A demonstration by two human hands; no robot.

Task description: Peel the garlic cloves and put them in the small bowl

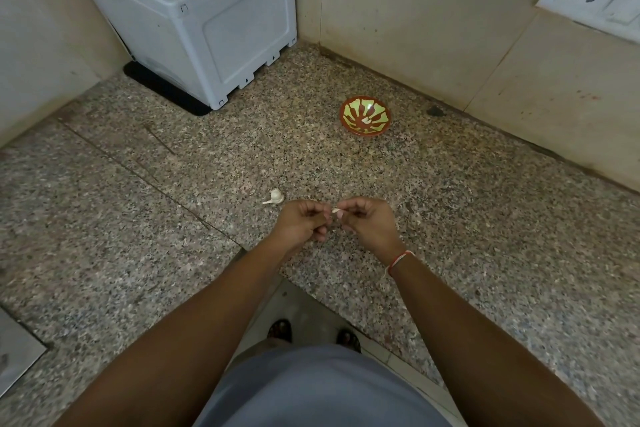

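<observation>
Both hands meet above the speckled tabletop [450,218]: left hand [300,224] and right hand [369,224] pinch one garlic clove [336,210] between curled fingers. Another garlic piece [274,198] lies left; the small bowl [365,115], holding pale cloves, sits beyond.

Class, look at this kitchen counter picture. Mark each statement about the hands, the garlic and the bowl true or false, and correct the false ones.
1. Both hands hold one garlic clove between them. True: the left hand and right hand pinch it.
2. The small bowl sits left of the hands. False: it sits beyond them, to the right.
3. A garlic piece lies on the counter near the left hand. True.
4. The bowl is plain white. False: it is reddish-brown with a yellow-green pattern.
5. The white appliance stands in the far left corner. True.
</observation>
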